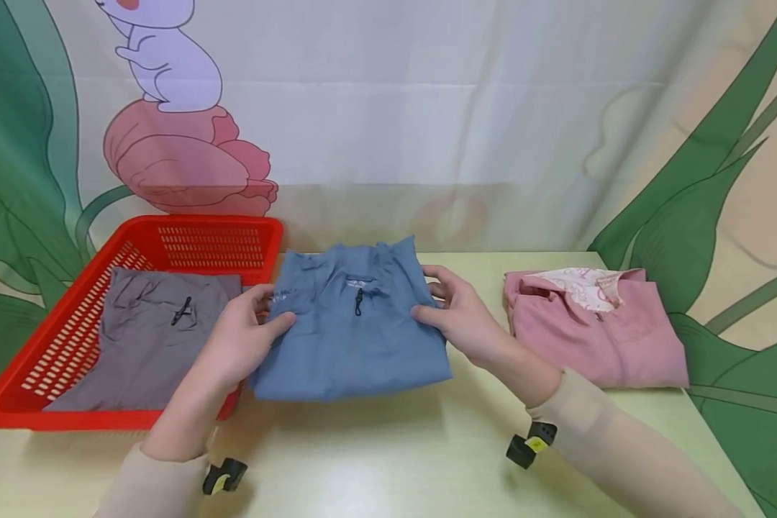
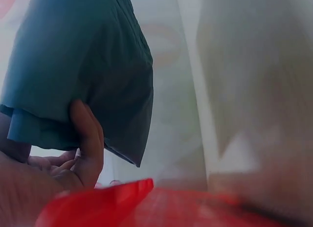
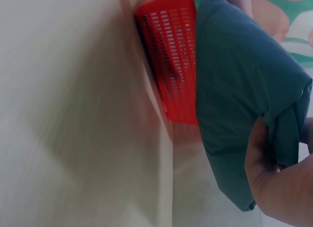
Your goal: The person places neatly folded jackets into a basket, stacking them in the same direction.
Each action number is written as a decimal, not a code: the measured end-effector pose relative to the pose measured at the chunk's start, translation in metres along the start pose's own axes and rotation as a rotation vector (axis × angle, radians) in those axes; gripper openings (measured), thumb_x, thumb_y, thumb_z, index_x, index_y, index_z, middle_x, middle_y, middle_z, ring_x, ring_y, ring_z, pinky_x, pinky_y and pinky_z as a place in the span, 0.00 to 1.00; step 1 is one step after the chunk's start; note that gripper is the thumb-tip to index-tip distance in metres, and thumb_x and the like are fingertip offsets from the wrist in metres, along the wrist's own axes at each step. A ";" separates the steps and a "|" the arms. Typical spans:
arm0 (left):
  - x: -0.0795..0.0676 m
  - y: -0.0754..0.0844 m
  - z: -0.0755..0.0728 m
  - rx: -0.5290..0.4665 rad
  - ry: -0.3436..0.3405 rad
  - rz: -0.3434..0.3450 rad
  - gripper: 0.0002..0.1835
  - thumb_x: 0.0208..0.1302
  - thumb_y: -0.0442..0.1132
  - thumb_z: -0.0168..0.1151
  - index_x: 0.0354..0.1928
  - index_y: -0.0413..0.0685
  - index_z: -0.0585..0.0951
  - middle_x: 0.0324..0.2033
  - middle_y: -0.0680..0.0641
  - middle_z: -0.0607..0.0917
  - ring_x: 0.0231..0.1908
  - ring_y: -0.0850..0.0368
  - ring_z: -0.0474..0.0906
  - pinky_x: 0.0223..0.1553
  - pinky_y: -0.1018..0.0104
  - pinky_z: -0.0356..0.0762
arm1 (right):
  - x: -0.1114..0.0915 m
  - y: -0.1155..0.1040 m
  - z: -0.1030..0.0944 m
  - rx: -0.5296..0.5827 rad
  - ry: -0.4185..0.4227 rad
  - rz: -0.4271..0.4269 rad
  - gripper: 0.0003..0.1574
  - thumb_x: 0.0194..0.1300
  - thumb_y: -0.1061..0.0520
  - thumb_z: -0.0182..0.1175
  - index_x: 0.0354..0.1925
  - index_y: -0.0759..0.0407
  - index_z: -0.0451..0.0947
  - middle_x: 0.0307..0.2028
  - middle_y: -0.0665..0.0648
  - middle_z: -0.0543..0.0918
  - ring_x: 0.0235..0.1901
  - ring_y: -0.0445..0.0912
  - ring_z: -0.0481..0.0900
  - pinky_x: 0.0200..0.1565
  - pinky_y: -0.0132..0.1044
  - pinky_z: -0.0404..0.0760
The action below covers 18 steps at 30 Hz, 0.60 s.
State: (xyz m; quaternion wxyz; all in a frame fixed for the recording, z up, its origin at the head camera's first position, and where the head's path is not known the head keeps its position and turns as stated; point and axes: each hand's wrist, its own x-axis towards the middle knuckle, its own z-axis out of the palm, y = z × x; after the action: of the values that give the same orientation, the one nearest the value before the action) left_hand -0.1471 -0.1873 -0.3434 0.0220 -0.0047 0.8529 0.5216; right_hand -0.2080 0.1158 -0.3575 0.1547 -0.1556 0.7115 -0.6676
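Note:
A folded blue jacket (image 1: pixel 356 345) with a black zip pull is held up above the table between both hands. My left hand (image 1: pixel 249 331) grips its left edge, thumb on top and fingers beneath. At the opposite edge my right hand (image 1: pixel 460 313) pinches the cloth the same way. Both wrist views show the jacket (image 2: pixel 83 65) hanging off the table surface, its folded layers caught between thumb and fingers. To the left, a folded grey jacket (image 1: pixel 162 338) lies in a red plastic basket (image 1: pixel 129 419). A folded pink jacket (image 1: pixel 596 334) rests on the table at the right.
The basket's right rim is close beside my left hand and forearm. A pale table (image 1: pixel 362 467) spreads beneath everything. Behind it hangs a white curtain (image 1: pixel 375 129) printed with leaves and a cartoon animal.

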 end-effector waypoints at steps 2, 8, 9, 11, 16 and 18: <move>0.000 0.002 -0.005 0.003 -0.005 -0.007 0.31 0.76 0.36 0.59 0.74 0.31 0.63 0.60 0.32 0.75 0.56 0.38 0.74 0.57 0.45 0.75 | 0.000 -0.003 0.003 0.016 -0.007 -0.002 0.40 0.68 0.70 0.60 0.74 0.61 0.61 0.58 0.68 0.77 0.51 0.55 0.82 0.51 0.44 0.84; -0.002 0.004 -0.024 0.055 0.009 0.028 0.31 0.76 0.36 0.60 0.74 0.31 0.63 0.59 0.31 0.76 0.55 0.36 0.76 0.56 0.43 0.76 | 0.005 -0.011 0.014 0.056 -0.022 -0.005 0.39 0.68 0.70 0.60 0.74 0.59 0.62 0.59 0.66 0.77 0.53 0.57 0.82 0.53 0.47 0.83; -0.002 0.004 -0.027 0.065 0.016 0.030 0.31 0.76 0.36 0.60 0.74 0.31 0.63 0.58 0.31 0.76 0.54 0.37 0.76 0.56 0.43 0.77 | 0.006 -0.012 0.016 0.060 -0.027 -0.009 0.39 0.68 0.70 0.60 0.73 0.58 0.62 0.59 0.66 0.78 0.53 0.57 0.82 0.52 0.47 0.84; -0.003 0.004 -0.032 0.084 0.023 0.035 0.31 0.76 0.36 0.60 0.74 0.31 0.63 0.58 0.31 0.76 0.54 0.36 0.76 0.56 0.43 0.77 | 0.008 -0.015 0.019 0.068 -0.040 -0.017 0.38 0.68 0.71 0.60 0.73 0.59 0.63 0.58 0.66 0.78 0.52 0.57 0.82 0.52 0.47 0.84; -0.003 0.000 -0.046 0.115 0.018 0.029 0.33 0.76 0.39 0.60 0.75 0.32 0.61 0.60 0.30 0.76 0.55 0.35 0.76 0.55 0.43 0.79 | 0.012 -0.019 0.028 0.076 -0.065 -0.045 0.38 0.67 0.72 0.59 0.72 0.60 0.63 0.57 0.67 0.78 0.51 0.57 0.83 0.51 0.47 0.84; -0.002 -0.002 -0.051 0.120 0.014 0.021 0.34 0.76 0.40 0.60 0.76 0.33 0.61 0.61 0.31 0.75 0.56 0.35 0.75 0.53 0.48 0.81 | 0.013 -0.021 0.031 0.071 -0.066 -0.049 0.38 0.67 0.72 0.59 0.72 0.61 0.62 0.56 0.67 0.78 0.50 0.57 0.83 0.51 0.46 0.84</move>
State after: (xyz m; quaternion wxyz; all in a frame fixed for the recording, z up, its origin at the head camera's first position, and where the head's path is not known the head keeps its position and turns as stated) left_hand -0.1462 -0.2335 -0.3224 0.0106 0.0019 0.8827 0.4699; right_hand -0.2062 0.0807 -0.3382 0.1672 -0.1891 0.6777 -0.6906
